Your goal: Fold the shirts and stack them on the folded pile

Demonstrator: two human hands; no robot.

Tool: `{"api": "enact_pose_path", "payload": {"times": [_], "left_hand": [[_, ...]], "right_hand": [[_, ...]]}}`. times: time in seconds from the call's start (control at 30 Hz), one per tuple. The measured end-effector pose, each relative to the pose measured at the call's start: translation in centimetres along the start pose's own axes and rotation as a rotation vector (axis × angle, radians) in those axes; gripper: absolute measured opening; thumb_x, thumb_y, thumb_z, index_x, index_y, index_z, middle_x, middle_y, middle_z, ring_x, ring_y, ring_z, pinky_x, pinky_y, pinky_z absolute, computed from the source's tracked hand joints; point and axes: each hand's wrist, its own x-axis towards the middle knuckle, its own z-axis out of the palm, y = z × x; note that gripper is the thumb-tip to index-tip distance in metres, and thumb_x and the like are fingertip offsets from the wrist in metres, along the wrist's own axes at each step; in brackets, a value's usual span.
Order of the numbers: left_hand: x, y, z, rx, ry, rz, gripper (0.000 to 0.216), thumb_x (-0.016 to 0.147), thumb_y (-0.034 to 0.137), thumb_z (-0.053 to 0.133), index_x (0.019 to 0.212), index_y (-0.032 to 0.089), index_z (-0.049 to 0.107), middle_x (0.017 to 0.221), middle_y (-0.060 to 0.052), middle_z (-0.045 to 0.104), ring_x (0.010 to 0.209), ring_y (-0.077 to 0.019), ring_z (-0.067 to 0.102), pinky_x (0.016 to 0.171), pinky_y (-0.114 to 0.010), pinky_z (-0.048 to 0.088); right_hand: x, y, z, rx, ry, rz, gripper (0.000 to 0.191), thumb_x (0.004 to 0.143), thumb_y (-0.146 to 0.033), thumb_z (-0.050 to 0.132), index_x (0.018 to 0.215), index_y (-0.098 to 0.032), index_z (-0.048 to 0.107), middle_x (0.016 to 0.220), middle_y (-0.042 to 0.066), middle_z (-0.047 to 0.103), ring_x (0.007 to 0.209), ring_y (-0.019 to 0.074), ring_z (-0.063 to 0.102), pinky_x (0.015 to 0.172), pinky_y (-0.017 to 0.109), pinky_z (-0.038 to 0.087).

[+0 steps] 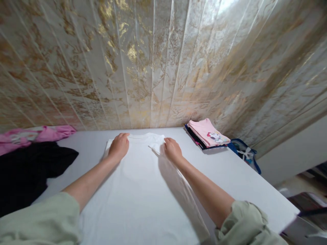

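Observation:
A white T-shirt (138, 190) lies spread on the white table, its neckline at the far end and its body running toward me. My left hand (119, 146) is closed on the shirt's upper left edge, beside the collar. On the other side of the collar, my right hand (172, 149) pinches the upper right edge. A fold with a shadow runs down the shirt's right side, below my right hand. The fingertips of both hands are partly hidden.
A folded pink T-shirt (206, 132) tops a small stack of dark clothes at the back right. Behind it sits a blue-edged clear bag (246, 154). Black clothing (30, 170) and pink clothing (38, 136) lie at left. A patterned curtain (143, 68) hangs behind the table (230, 183).

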Motion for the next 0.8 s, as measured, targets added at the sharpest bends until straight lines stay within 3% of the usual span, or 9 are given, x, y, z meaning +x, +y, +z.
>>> {"api": "enact_pose_path", "payload": {"times": [0.13, 0.23, 0.3, 0.47, 0.8], "left_hand": [[-2.0, -3.6, -0.3, 0.142, -0.047, -0.055, 0.049, 0.088, 0.016, 0.028, 0.128, 0.015, 0.057, 0.132, -0.01, 0.059, 0.125, -0.0211, 0.051, 0.109, -0.033, 0.035], [-2.9, -4.6, 0.7, 0.21, -0.074, -0.079, 0.05, 0.091, 0.028, 0.032, 0.136, 0.013, 0.05, 0.146, -0.012, 0.047, 0.136, -0.0239, 0.04, 0.113, -0.038, 0.028], [-3.1, -4.8, 1.3, 0.238, -0.082, -0.099, 0.055, 0.092, 0.035, 0.032, 0.141, 0.011, 0.043, 0.152, -0.014, 0.038, 0.141, -0.0256, 0.032, 0.115, -0.041, 0.024], [-2.9, -4.7, 1.4, 0.326, -0.148, -0.151, 0.065, 0.094, 0.046, 0.024, 0.146, 0.008, 0.036, 0.156, -0.015, 0.029, 0.144, -0.0274, 0.024, 0.115, -0.044, 0.021], [-2.9, -4.2, 1.0, 0.325, -0.198, -0.191, 0.069, 0.093, 0.053, 0.021, 0.148, 0.013, 0.032, 0.158, -0.014, 0.024, 0.146, -0.0266, 0.02, 0.115, -0.044, 0.019]], "right_hand": [[2.9, -1.8, 2.0, -0.044, -0.101, 0.03, 0.041, 0.095, -0.022, 0.038, 0.131, -0.011, 0.053, 0.138, 0.017, 0.052, 0.126, 0.0242, 0.046, 0.1, 0.034, 0.034], [3.1, -2.4, 4.4, -0.06, -0.123, 0.082, 0.055, 0.097, -0.038, 0.037, 0.144, -0.01, 0.039, 0.152, 0.016, 0.035, 0.14, 0.0251, 0.029, 0.11, 0.039, 0.023], [2.9, -2.4, 5.4, -0.062, -0.127, 0.096, 0.062, 0.097, -0.044, 0.034, 0.148, -0.009, 0.032, 0.156, 0.015, 0.027, 0.144, 0.0247, 0.021, 0.113, 0.041, 0.017], [2.8, -2.2, 5.7, -0.048, -0.142, 0.114, 0.071, 0.095, -0.051, 0.032, 0.15, -0.007, 0.027, 0.157, 0.016, 0.024, 0.145, 0.0255, 0.017, 0.114, 0.044, 0.013], [2.8, -2.2, 5.8, -0.064, -0.134, 0.123, 0.071, 0.095, -0.052, 0.03, 0.15, -0.008, 0.027, 0.157, 0.015, 0.024, 0.145, 0.0256, 0.016, 0.113, 0.046, 0.013]]}}
